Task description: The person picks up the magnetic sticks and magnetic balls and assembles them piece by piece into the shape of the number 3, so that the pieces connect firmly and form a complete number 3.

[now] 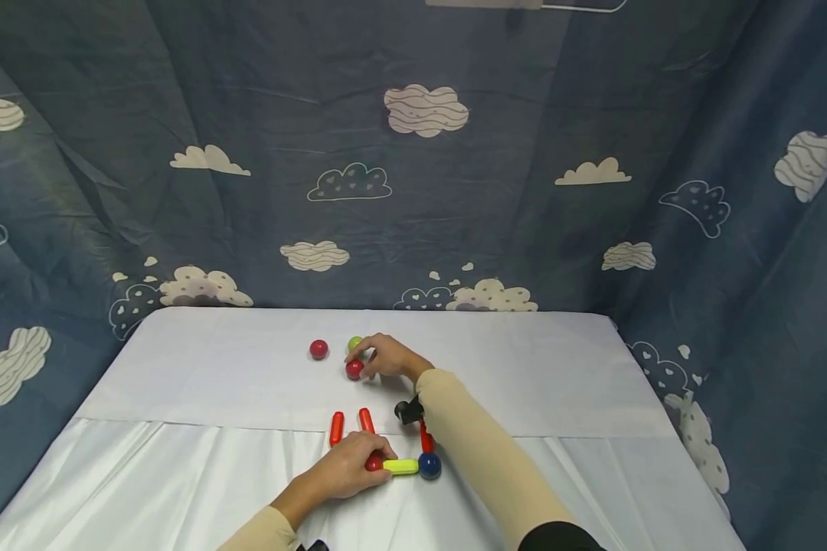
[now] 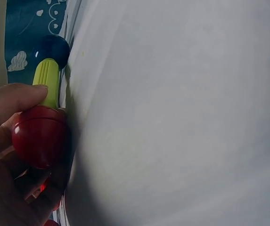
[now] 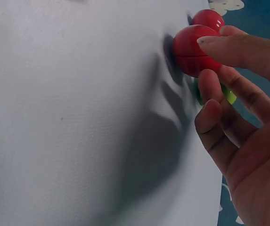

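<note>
My left hand (image 1: 351, 464) grips a red ball (image 2: 40, 141) joined to a yellow-green rod (image 2: 47, 77), with the thumb lying on the rod. At the rod's other end is a dark blue ball (image 1: 429, 466), from which a red rod (image 1: 426, 438) runs away, partly hidden by the right wrist. Farther back, my right hand (image 1: 394, 358) pinches a second red ball (image 3: 193, 49) between thumb and fingers, at or just over the cloth. Behind those fingers a green ball (image 1: 355, 342) shows in part.
Another red ball (image 1: 318, 350) lies on the white cloth (image 1: 214, 367) left of the right hand. Two loose red rods (image 1: 337, 428) lie just beyond the left hand, one partly behind it. A dark curtain with clouds (image 1: 358, 229) hangs behind the table.
</note>
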`<state>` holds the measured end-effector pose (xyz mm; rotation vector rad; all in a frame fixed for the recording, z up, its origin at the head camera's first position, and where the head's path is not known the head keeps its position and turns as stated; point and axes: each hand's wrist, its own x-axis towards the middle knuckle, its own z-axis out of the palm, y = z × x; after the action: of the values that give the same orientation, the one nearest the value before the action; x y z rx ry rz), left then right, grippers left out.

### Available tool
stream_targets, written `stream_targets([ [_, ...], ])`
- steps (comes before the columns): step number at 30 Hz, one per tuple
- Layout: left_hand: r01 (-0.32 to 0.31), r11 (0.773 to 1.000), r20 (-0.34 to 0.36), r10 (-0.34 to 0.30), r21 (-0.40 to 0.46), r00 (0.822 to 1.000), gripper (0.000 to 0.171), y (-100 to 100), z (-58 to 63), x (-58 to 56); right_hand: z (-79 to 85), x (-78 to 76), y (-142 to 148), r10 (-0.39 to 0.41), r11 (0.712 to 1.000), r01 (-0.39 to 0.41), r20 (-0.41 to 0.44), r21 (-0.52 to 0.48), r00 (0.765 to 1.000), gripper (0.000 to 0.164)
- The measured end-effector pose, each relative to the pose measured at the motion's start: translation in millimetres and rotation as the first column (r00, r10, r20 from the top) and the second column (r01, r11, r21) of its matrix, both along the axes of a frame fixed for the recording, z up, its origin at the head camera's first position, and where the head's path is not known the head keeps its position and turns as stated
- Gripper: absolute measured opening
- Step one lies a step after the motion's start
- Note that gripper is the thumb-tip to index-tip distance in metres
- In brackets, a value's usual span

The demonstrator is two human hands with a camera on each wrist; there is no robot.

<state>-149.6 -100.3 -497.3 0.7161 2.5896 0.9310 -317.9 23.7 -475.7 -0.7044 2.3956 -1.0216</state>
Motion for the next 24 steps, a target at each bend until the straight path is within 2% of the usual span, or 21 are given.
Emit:
stream_targets([
  [9, 0.003, 1.000, 0.014, -0.003, 0.002, 1.000, 0.015, 0.6, 1.8, 0.9, -2.9, -2.4, 1.0, 0.037, 0.997, -0.038, 0.018, 0.067, 0.999, 0.031],
  [16, 0.009, 1.000, -0.015, -0.009, 0.011, 1.000, 0.015, 0.6, 2.0, 0.7, -0.8, -2.1, -0.3, 0.017, 0.993, -0.023, 0.058, 0.118, 0.998, 0.029],
  [24, 0.015, 1.000, -0.027, -0.014, 0.005, 1.000, 0.014, 1.1, -0.8, 0.7, -1.4, 0.8, 2.9, 0.040, 0.989, -0.054, 0.102, 0.135, 0.994, 0.021],
])
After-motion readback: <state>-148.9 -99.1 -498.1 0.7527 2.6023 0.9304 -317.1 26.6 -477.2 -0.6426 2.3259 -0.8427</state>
